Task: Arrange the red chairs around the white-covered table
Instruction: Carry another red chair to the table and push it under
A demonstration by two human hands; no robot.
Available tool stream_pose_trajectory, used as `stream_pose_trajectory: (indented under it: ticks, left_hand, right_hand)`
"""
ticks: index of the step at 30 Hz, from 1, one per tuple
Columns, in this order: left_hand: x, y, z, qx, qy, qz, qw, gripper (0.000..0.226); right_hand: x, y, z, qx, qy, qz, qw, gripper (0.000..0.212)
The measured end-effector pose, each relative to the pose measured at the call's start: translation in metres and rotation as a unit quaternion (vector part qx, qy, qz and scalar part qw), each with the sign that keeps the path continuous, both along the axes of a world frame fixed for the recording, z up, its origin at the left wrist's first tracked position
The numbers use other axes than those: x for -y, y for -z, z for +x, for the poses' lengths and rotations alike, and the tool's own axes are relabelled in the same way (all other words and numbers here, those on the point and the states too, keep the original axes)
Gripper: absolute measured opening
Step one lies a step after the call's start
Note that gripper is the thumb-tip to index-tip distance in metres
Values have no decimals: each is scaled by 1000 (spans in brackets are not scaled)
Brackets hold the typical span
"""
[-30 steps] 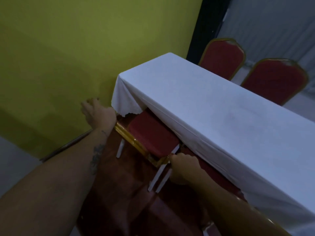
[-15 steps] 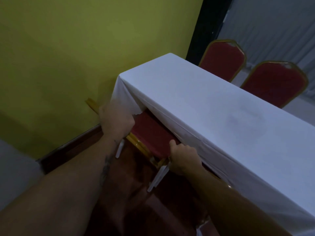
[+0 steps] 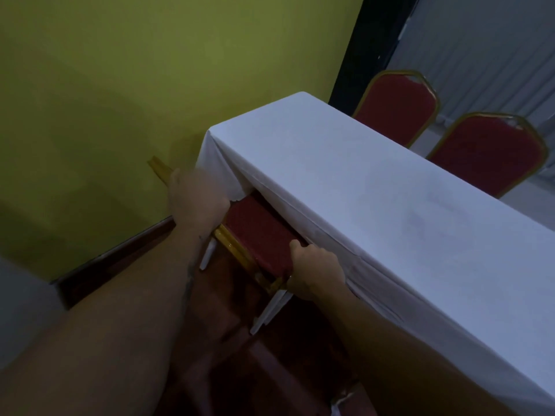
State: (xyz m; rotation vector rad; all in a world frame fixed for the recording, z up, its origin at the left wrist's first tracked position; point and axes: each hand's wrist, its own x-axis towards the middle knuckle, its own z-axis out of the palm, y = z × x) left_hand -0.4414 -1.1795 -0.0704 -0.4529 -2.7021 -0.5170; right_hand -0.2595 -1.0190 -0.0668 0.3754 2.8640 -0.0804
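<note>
A red chair [image 3: 255, 232] with a gold frame and white-tipped legs lies tipped against the near side of the white-covered table [image 3: 375, 187], its seat partly under the hanging cloth. My left hand [image 3: 195, 199] grips the chair's gold frame at its far end, near the table corner. My right hand [image 3: 315, 271] holds the chair's near corner by the cloth edge. Two more red chairs stand upright on the table's far side, one [image 3: 396, 106] further back and one [image 3: 486, 151] to its right.
A yellow-green wall [image 3: 150, 85] with a dark baseboard [image 3: 114, 259] runs close behind the table's end. A dark door frame [image 3: 360, 46] stands at the corner. Pale curtains [image 3: 480, 40] hang behind the far chairs. The floor under me is dark red.
My left hand moved right along the frame toward the table corner and took a new grip. My right hand shifted up onto the chair's corner. The chair slid a little further under the cloth.
</note>
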Motion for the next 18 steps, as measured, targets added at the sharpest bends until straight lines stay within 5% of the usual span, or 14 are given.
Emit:
stream_pose_trajectory:
  ticks: [5,11,18]
  left_hand:
    - [1,0,0,-18,26,-9,999,27]
    - [1,6,-7,-54,139,-10,989,37]
    - [0,2,-5,-43,124,14,991,30]
  right_hand:
    - [4,-9,5,13,-10,-1,1000,49]
    - [13,-10,20,24,-16,3,1000,31]
    - [15,-15,18,24,-16,1,1000,39]
